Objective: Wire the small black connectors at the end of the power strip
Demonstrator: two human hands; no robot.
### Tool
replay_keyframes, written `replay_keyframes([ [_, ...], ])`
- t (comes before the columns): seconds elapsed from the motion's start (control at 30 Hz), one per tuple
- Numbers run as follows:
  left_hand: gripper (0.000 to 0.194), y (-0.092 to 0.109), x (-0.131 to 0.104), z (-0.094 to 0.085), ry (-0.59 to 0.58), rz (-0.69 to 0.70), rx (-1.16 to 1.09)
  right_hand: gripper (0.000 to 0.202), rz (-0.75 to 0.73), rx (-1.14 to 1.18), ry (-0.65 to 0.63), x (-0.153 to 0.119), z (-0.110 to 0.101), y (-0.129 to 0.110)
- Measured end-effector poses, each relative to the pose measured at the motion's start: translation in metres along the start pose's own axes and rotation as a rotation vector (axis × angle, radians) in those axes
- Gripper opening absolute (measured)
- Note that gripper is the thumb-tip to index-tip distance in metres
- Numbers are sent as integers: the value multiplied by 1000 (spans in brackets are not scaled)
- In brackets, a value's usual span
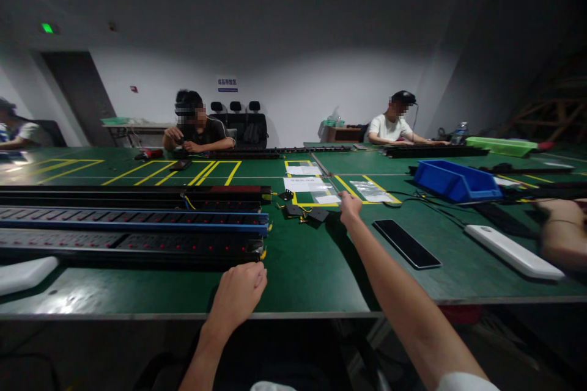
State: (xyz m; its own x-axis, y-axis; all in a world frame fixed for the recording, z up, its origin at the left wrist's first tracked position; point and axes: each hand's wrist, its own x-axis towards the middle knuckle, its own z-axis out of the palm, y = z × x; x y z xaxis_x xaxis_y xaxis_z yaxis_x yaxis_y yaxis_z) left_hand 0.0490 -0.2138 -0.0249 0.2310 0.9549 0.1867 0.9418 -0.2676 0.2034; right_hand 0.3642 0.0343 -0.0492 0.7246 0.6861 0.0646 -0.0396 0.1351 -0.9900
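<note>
My left hand is closed at the table's front edge, beside the right end of the nearest long black strip with red dots. Whatever its curled fingers hold, if anything, is hidden. My right hand reaches forward over the green table, its fingers pinched together. A thin dark line runs ahead of these fingertips, but I cannot make out what it is. Left of that hand lie small black boxy parts with short yellow wires. A blue-edged strip lies behind the nearest one.
A black phone, a white power bank and a blue bin are on the right. Paper sheets lie within yellow tape lines. Two people work across the table; another person's arm rests at far right.
</note>
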Motion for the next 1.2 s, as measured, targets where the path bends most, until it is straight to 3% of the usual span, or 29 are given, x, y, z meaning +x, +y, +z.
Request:
replay_keyframes([
  [0.33,32,-2,0,3,28,12,-5,14,73,-40,50,-1,1,-1],
  [1.2,32,-4,0,7,48,31,-15,12,66,-47,63,5,3,6],
])
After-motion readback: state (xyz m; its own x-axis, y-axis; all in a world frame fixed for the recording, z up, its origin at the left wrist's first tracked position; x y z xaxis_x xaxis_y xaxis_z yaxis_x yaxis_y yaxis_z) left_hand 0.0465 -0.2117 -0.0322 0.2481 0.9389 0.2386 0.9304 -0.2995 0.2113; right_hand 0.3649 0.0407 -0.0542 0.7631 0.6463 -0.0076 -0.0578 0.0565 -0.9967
